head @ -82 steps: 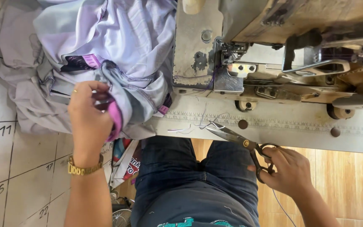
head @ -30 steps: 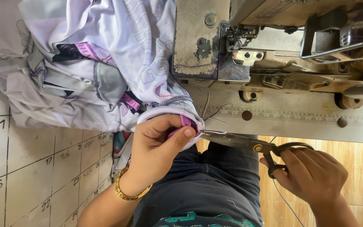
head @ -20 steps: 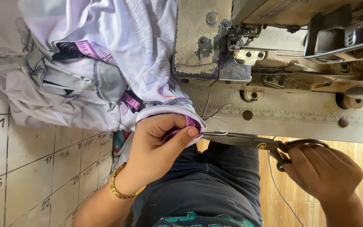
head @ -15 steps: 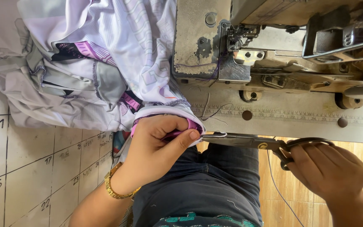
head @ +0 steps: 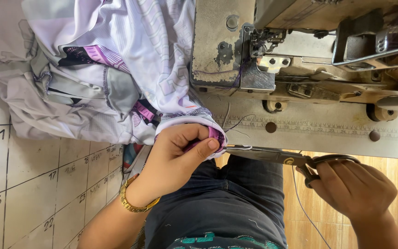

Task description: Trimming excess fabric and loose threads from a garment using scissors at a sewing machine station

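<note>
At table edge — scissors (head: 277, 156) tips now touch cloth (head: 194, 121); both hands' fingers stay gripping.

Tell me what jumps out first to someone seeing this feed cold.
The two hands meeting at the table's edge: the left hand pinches a purple-trimmed hem of the pale printed garment, while the right hand holds scissors whose blades reach to that hem. Behind them sits a worn grey sewing machine, and the garment is heaped at upper left. A gold bracelet circles the left wrist.
</note>
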